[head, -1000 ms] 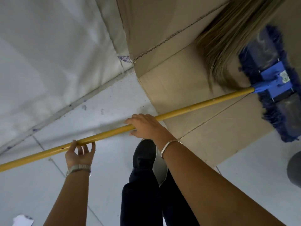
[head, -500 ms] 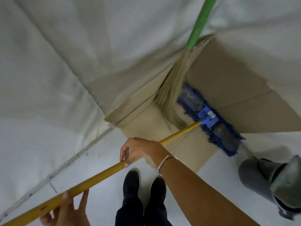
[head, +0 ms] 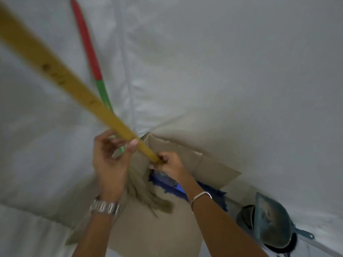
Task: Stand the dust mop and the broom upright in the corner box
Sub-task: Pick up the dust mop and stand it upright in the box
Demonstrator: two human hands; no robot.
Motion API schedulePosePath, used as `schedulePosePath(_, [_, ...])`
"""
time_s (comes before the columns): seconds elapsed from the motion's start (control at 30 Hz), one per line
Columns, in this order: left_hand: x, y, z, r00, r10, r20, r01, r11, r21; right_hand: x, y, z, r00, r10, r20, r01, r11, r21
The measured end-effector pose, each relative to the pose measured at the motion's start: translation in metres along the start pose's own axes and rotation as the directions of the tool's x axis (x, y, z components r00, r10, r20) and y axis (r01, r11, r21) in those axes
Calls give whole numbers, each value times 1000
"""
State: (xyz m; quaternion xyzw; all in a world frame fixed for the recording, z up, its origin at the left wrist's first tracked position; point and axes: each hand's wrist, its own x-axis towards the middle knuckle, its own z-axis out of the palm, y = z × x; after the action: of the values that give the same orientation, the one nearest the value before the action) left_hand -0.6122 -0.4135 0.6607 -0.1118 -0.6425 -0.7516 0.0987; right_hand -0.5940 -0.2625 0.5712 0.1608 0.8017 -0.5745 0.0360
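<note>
The dust mop's yellow handle [head: 61,75] slants up to the upper left, steep and blurred. Its blue fringed head [head: 167,179] sits low in the cardboard corner box [head: 209,164]. My right hand [head: 169,165] is closed around the handle just above the head. My left hand [head: 111,160] curls loosely about the handle a little higher, thumb against it. The broom stands in the box behind, its red and green stick [head: 89,52] leaning into the wall corner and its straw bristles [head: 146,193] spread below my left hand.
White sheeted walls meet in the corner behind the box. A dark teal dustpan [head: 272,219] with a long handle lies on the floor to the right of the box. Open box flaps stick out toward me and to the right.
The yellow handle has swung from nearly level to steeply raised. Both hands slid down it toward the mop head, and the view tilted up to show the broom's whole stick.
</note>
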Motion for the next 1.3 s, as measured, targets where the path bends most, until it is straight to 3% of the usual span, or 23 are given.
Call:
schedulePosePath(0.13, [50, 9, 82, 957, 132, 259, -169, 978, 125, 18, 6, -50, 963, -16, -268, 33, 998, 57])
schedulePosePath(0.23, [79, 4, 131, 898, 160, 409, -207, 976, 72, 36, 12, -79, 903, 17, -429, 58, 985, 160])
schedulePosePath(0.33, [99, -2, 168, 861, 160, 483, -207, 977, 46, 49, 17, -97, 823, 50, -566, 93, 971, 221])
schedulePosePath(0.53, [135, -16, 222, 817, 117, 564, -156, 988, 21, 84, 24, -116, 635, 38, -772, 114, 983, 142])
schedulePosePath(0.87, [173, -44, 252, 784, 87, 615, -113, 994, 3, 117, 24, -131, 579, 77, -812, 69, 987, 143])
schedulePosePath(1.3, [163, -54, 268, 794, 201, 574, -227, 974, -27, 117, 32, -133, 529, 103, -842, 68, 984, 163])
